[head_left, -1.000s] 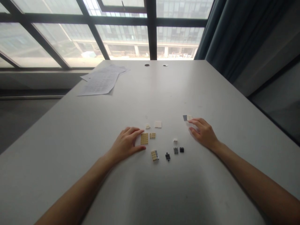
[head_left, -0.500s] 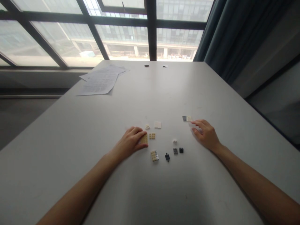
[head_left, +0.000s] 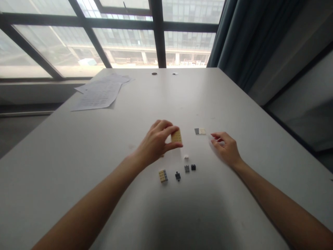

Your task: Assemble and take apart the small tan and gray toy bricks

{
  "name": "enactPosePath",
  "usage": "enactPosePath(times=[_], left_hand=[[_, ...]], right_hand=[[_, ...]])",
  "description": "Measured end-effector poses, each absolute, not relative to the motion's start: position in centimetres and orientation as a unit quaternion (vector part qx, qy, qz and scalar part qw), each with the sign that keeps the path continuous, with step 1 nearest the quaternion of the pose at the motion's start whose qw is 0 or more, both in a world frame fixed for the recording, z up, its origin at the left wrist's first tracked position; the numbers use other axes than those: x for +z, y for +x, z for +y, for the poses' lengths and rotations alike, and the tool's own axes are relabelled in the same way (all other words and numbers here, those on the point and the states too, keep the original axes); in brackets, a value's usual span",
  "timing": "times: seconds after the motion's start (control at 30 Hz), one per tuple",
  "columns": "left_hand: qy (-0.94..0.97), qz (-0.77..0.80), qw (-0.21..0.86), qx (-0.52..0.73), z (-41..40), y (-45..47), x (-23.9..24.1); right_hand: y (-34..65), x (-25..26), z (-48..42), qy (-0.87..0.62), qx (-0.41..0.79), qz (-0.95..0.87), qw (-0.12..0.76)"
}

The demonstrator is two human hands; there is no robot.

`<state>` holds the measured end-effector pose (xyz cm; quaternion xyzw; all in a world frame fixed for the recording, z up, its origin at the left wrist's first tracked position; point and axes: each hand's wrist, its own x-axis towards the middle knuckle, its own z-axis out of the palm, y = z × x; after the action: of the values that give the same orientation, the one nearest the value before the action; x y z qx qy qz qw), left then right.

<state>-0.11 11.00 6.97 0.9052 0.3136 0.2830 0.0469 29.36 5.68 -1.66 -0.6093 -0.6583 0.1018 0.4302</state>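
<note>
My left hand (head_left: 156,142) is raised above the grey table (head_left: 104,146), its thumb and fingers pinching a tan studded plate (head_left: 176,136). My right hand (head_left: 225,148) rests on the table to the right with fingers loosely curled, holding nothing, just right of a small grey-and-cream plate (head_left: 199,131). Below the hands lie a tan-and-grey brick (head_left: 163,175), a black piece (head_left: 178,176), a grey piece (head_left: 186,168), a black brick (head_left: 193,167) and a tiny white piece (head_left: 186,157). The left hand hides other small pieces.
Printed paper sheets (head_left: 97,94) lie at the table's far left. Two round cable holes (head_left: 154,73) sit near the far edge by the window. A dark curtain (head_left: 241,41) hangs at the right.
My left hand closed on the tan plate and lifted it off the table, moving up and right. My right hand drew back slightly and its fingers curled.
</note>
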Motion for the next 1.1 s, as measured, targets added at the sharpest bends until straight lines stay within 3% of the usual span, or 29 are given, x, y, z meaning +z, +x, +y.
enactPosePath(times=[0.3,0.6,1.1], left_hand=[[0.946,0.298,0.073,0.102,11.8,10.9,1.0],[0.949,0.302,0.059,0.075,12.7,12.2,1.2],[0.932,0.316,0.116,0.135,13.0,13.4,0.0]], right_hand=[[29.3,-1.4,5.8,-0.615,0.112,-0.627,0.465],[29.0,-1.4,6.1,-0.606,0.116,-0.635,0.464],[29.5,-1.8,6.4,-0.63,0.141,-0.587,0.489]])
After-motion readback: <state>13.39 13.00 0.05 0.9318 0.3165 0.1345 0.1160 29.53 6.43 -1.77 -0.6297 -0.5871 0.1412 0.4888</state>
